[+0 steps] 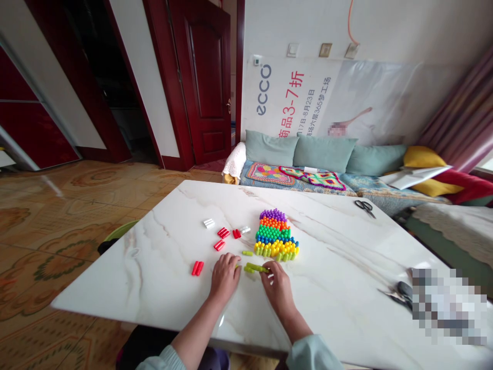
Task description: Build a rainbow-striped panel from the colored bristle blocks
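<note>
My right hand [278, 285] pinches a yellow-green peg [257, 267], one of the small round-ended plastic pieces, just above the table. Below it another yellow-green peg [248, 270] lies on the marble top. Fingers curled down, my left hand [224, 277] rests on the table to the left; a bit of yellow-green shows at its fingertips, mostly hidden. One loose yellow-green peg [247, 253] lies between the hands, farther forward. Beyond the right hand stands a tight block of upright pegs [274, 234], in rows of purple, orange, green, blue, yellow and yellow-green.
Red pegs [197, 268] lie in small groups at left, with white pegs [208, 223] behind. Scissors [365, 207] lie at the far right corner, and a black-handled cutting tool [400, 294] nearer right. Past the marble table [331, 308] stands a sofa [346, 180] with cushions.
</note>
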Action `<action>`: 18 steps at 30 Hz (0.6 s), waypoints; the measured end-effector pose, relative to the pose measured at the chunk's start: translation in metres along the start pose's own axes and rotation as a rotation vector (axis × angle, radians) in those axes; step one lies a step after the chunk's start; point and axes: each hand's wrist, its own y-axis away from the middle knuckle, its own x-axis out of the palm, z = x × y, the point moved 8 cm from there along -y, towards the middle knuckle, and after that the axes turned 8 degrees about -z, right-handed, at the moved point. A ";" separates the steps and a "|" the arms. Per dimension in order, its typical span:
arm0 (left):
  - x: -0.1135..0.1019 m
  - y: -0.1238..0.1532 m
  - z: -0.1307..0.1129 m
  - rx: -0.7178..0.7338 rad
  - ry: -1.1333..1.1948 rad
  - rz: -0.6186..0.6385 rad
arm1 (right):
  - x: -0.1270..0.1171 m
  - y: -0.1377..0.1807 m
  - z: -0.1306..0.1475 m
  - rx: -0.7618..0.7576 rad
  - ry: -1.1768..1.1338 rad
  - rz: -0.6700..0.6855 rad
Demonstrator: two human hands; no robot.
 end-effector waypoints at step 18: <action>-0.004 0.001 -0.019 0.194 0.236 0.033 | 0.029 0.019 -0.028 0.437 -0.374 -0.020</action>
